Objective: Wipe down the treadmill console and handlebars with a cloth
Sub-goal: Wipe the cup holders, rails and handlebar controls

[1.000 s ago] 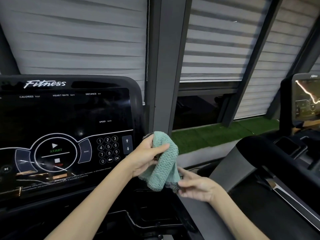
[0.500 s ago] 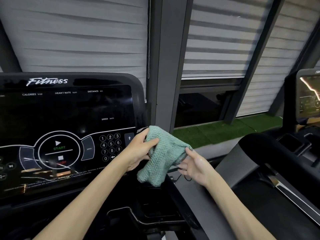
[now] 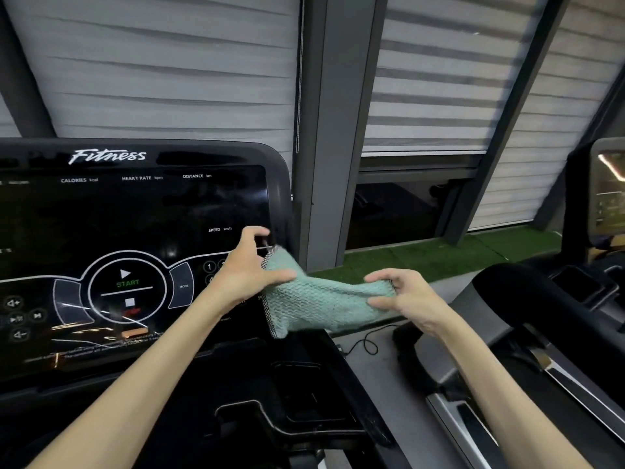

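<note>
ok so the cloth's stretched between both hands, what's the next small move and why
Likely gather the cloth into the left hand and press it to the console screen. Right now the left hand and right hand each pinch an end, so it hangs stretched in the air by the screen's right edge, wiping nothing.

Single wide-angle view from my head, facing forward and slightly down, close up to the treadmill console (image 3: 135, 214) at lower left, its right edge near centre, window blinds (image 3: 169, 79) beyond, margins seemingly blurred.
</note>
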The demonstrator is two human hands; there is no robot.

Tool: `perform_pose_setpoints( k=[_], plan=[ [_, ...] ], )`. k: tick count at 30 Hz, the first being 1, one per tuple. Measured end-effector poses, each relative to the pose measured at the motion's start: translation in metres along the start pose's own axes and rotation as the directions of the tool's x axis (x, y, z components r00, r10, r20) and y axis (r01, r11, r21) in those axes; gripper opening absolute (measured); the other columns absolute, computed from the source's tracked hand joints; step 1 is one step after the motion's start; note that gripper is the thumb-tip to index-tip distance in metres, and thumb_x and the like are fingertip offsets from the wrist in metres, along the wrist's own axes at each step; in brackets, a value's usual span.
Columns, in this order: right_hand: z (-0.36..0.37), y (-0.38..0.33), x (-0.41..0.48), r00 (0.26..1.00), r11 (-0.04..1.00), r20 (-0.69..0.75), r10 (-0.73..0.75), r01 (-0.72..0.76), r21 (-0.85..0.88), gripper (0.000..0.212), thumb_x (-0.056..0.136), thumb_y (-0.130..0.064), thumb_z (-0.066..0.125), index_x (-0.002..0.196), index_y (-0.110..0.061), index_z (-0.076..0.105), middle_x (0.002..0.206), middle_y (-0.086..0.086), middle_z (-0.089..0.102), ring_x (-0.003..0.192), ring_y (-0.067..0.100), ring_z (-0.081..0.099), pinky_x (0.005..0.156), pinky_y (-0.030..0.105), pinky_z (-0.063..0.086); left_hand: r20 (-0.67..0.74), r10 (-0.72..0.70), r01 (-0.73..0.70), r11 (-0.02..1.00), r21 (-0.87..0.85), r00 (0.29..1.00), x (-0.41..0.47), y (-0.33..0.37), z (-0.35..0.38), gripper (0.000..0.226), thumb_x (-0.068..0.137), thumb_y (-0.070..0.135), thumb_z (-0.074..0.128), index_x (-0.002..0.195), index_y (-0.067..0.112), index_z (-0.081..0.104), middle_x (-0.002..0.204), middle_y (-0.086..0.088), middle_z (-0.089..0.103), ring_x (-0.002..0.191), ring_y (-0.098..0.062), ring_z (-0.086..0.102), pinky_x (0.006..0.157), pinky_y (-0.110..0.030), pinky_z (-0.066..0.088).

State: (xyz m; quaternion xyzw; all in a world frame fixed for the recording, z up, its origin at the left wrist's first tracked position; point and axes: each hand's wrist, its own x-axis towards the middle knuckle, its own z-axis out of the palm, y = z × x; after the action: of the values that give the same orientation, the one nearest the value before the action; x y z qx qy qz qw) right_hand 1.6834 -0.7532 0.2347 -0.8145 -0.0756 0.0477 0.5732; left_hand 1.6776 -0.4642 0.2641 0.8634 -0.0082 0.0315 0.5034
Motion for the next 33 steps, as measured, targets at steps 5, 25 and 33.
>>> perform_pose_setpoints(
  k=[5,25,33],
  plan=[
    [-0.006,-0.005,0.001,0.990,0.899,-0.069,-0.119,0.078,-0.431,0.022,0.089,-0.016,0.067,0.069,-0.024,0.069,0.072,-0.008,0.065,0.070,0.003,0.056,0.066,0.022,0.042,0.086,0.181,-0.200,0.902,0.382,0.980,-0.002,0.000,0.007,0.024,0.071,0.026,0.087,0.092,0.025,0.074,0.094,0.009,0.064,0.098,-0.012,0.057,0.085,-0.021,0.038],
    [0.029,-0.045,-0.019,0.987,0.931,0.158,0.026,-0.081,0.355,0.039,0.103,-0.032,0.037,0.119,-0.008,0.064,0.108,0.016,0.071,0.101,0.028,0.068,0.092,0.037,0.053,0.165,0.078,-0.060,0.992,-0.115,0.983,-0.011,0.016,0.063,0.034,0.081,0.041,0.076,0.107,0.024,0.063,0.104,0.004,0.070,0.096,-0.010,0.066,0.088,-0.030,0.053],
    [0.024,-0.018,-0.015,0.963,0.937,0.246,0.107,-0.180,0.299,0.065,0.079,-0.030,0.074,0.136,-0.033,0.041,0.116,0.009,0.069,0.106,0.027,0.063,0.093,0.042,0.049,0.283,-0.016,0.172,0.826,-0.537,0.959,-0.007,0.025,0.059,0.030,0.101,0.009,0.040,0.116,0.009,0.065,0.108,-0.008,0.070,0.097,-0.019,0.064,0.087,-0.037,0.050]
  ],
)
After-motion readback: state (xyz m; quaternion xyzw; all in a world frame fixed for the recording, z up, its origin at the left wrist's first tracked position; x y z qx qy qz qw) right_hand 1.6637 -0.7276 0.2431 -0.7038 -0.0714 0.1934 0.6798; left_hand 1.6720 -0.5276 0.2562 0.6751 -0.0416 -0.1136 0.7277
